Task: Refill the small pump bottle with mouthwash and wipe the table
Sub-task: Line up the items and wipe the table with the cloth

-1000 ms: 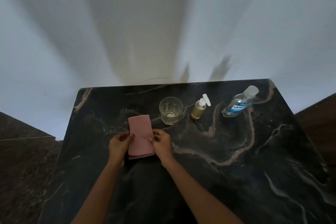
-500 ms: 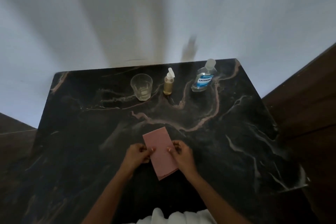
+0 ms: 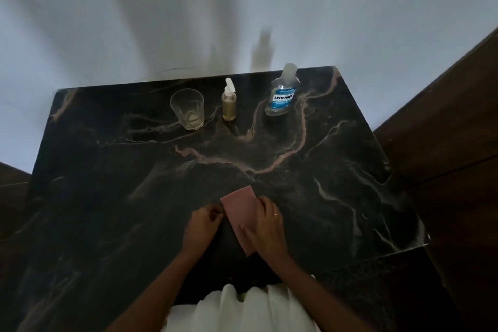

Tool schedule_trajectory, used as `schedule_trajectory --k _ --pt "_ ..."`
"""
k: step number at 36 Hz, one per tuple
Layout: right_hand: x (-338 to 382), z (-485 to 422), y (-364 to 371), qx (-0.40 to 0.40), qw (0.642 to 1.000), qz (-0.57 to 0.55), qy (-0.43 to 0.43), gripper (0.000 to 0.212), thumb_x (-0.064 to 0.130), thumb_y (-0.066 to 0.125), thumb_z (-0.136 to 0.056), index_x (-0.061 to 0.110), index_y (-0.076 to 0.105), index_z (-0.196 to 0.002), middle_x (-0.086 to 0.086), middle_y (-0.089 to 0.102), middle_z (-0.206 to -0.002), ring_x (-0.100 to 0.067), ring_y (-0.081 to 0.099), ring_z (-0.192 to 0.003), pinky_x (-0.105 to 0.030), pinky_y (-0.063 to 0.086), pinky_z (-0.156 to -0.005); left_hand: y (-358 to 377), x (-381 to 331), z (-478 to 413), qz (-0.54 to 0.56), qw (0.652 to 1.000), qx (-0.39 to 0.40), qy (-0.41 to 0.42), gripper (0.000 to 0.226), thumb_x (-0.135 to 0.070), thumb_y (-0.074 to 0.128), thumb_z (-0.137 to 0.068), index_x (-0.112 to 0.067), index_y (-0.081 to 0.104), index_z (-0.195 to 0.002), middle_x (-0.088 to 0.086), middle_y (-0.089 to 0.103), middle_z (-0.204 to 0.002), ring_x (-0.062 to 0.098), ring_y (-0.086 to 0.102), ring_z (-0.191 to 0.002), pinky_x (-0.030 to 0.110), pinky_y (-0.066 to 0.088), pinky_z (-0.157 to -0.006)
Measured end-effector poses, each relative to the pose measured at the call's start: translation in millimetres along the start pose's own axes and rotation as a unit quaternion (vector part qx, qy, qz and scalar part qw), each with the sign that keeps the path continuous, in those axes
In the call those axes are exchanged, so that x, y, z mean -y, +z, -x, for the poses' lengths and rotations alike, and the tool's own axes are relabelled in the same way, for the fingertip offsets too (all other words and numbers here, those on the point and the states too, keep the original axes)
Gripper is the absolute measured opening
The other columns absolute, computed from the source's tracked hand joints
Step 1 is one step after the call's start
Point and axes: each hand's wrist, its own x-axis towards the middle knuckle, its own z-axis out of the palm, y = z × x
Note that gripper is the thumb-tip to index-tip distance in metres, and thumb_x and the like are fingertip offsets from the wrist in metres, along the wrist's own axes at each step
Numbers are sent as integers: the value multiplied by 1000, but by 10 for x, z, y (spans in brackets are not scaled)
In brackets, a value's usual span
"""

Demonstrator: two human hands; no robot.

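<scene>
Pink cloth [image 3: 239, 214] lies under the right hand [image 3: 269, 226], its fingers [image 3: 265, 206] flat and together. The left hand [image 3: 204, 224] curls beside its edge, grip unclear. Farther across the marble table [image 3: 323, 170] stand a glass [image 3: 188, 110], small pump bottle [image 3: 229, 108] and mouthwash bottle [image 3: 281, 97] labelled LISTERINE.

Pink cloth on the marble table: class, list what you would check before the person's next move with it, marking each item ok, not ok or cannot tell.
1. Pink cloth folded and lying on the table: ok.
2. Right hand rests on the cloth's right side: ok.
3. Left hand gripping the cloth's left edge: cannot tell; its fingers curl there.
4. Glass, pump bottle and Listerine bottle upright at the far edge, away from the cloth: ok.
5. Both bottles have their tops on: ok.
6. Table free of spills: cannot tell; the surface is dark, veined and dimly lit.
</scene>
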Motion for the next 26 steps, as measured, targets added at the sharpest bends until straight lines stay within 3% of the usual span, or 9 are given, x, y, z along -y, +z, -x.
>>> schedule_trajectory --k 5,7,8,10,11,13,17,20,26 --pt "133 -42 197 50 990 70 -116 87 59 39 -87 10 -5 -143 -14 -3 -155 -26 -13 -140 -40 -16 -109 -43 232 22 -58 993 -83 63 21 -12 58 -85 -10 59 -106 11 58 -110 23 53 -103 25 37 -86" --pt "134 -76 228 47 981 123 -141 82 58 35 -89 10 -6 -142 -14 1 -154 -26 -12 -140 -44 -12 -110 -71 331 -6 -103 989 -86 60 38 -17 58 -86 -10 50 -122 13 49 -131 24 43 -122 34 34 -103" --pt "127 -87 232 30 979 146 -140 79 56 38 -88 9 7 -143 -13 15 -153 -26 3 -141 -46 1 -113 -86 382 -21 -126 986 -89 62 46 -21 57 -86 -11 44 -129 13 41 -140 25 35 -131 40 27 -110" --pt "130 -71 219 -3 979 163 -122 68 53 48 -84 10 37 -136 -8 42 -142 -22 35 -133 -41 31 -107 -112 476 -41 -160 981 -93 64 55 -27 53 -89 -14 33 -138 11 26 -150 25 18 -140 43 11 -114" --pt "130 -65 221 -17 982 151 -115 65 50 51 -84 10 42 -134 -7 46 -139 -21 39 -130 -40 35 -104 -123 518 -46 -174 978 -92 63 56 -31 49 -91 -15 27 -141 10 19 -153 24 11 -142 44 5 -114" --pt "76 -84 266 -26 987 120 -103 62 43 48 -88 8 36 -137 -10 41 -143 -23 34 -133 -43 29 -107 -136 592 -52 -204 973 -89 59 59 -42 38 -93 -18 18 -143 7 10 -155 20 2 -142 45 0 -115" --pt "-123 -214 210 -25 994 86 -60 59 36 30 -96 7 11 -143 -14 14 -152 -27 7 -141 -44 -3 -112 -138 669 -77 -241 965 -88 48 71 -58 10 -85 -21 8 -144 2 1 -154 15 -5 -140 43 -5 -115" --pt "-355 -292 75 -77 993 85 2 57 32 35 -95 5 16 -142 -19 21 -150 -32 17 -139 -47 4 -112 -117 686 -91 -253 962 -96 46 71 -58 7 -85 -21 6 -144 1 4 -155 14 -3 -141 43 -2 -116" --pt "-1012 -428 -223 -119 973 104 166 62 33 37 -95 1 15 -142 -21 18 -151 -33 11 -140 -51 9 -112 -118 666 -79 -250 962 -104 47 68 -56 6 -86 -22 7 -144 1 8 -155 11 -2 -139 42 0 -116"
